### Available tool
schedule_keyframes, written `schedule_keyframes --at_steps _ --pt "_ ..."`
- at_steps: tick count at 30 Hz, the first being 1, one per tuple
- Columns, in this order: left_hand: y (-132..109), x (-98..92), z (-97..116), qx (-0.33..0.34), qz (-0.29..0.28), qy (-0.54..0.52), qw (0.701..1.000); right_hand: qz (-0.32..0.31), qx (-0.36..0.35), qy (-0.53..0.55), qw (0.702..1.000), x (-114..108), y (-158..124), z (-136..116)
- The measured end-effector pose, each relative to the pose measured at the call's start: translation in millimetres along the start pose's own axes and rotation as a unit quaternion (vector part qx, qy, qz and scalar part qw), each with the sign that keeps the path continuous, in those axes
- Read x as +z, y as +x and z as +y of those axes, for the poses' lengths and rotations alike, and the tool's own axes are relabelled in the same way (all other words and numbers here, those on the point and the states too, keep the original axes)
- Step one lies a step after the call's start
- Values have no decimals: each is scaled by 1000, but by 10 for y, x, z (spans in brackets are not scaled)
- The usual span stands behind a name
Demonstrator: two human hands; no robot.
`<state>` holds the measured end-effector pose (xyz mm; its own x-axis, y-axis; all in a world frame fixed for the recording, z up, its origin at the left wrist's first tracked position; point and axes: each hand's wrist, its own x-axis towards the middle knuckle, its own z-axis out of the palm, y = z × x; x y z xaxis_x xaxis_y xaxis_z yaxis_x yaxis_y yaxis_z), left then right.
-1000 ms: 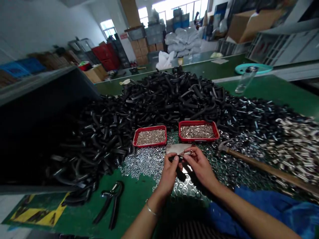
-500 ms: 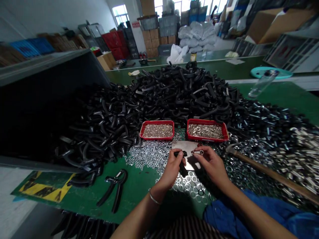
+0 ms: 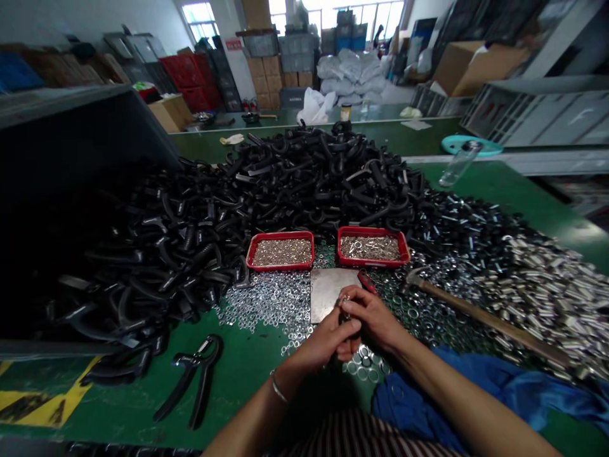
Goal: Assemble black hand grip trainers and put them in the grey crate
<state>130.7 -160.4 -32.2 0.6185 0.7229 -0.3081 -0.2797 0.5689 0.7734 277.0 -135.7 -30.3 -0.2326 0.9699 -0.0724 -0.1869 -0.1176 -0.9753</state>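
Observation:
My left hand and my right hand meet low in the middle of the view, fingers curled close together. The left holds a small black grip part, mostly hidden by the fingers. A small metal eye bolt shows between the right fingertips. Just beyond the hands lies a flat steel plate, and a small red-handled tool sits by my right fingers. Steel washers are spread under and around both hands. Two red trays hold small metal parts.
A large heap of black curved handles covers the green bench to the left and back. A wooden-handled hammer lies on the right among metal sleeves. A black hand gripper lies front left, with blue cloth front right.
My hands have drawn together, bringing the eye bolt and black part between the fingers. The steel plate now shows more fully, and the view has shifted slightly.

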Motion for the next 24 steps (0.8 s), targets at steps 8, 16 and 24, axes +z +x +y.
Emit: schedule_keyframes --at_steps 8,16,24 --pt "-101 -197 124 120 184 77 972 -4 -83 -372 925 -654 -109 -71" --pt "344 -311 425 205 225 186 934 27 -111 -710 695 -1085 -63 -14" --pt "234 -157 380 237 266 302 884 88 -159 -573 799 -1081 -20 -101"
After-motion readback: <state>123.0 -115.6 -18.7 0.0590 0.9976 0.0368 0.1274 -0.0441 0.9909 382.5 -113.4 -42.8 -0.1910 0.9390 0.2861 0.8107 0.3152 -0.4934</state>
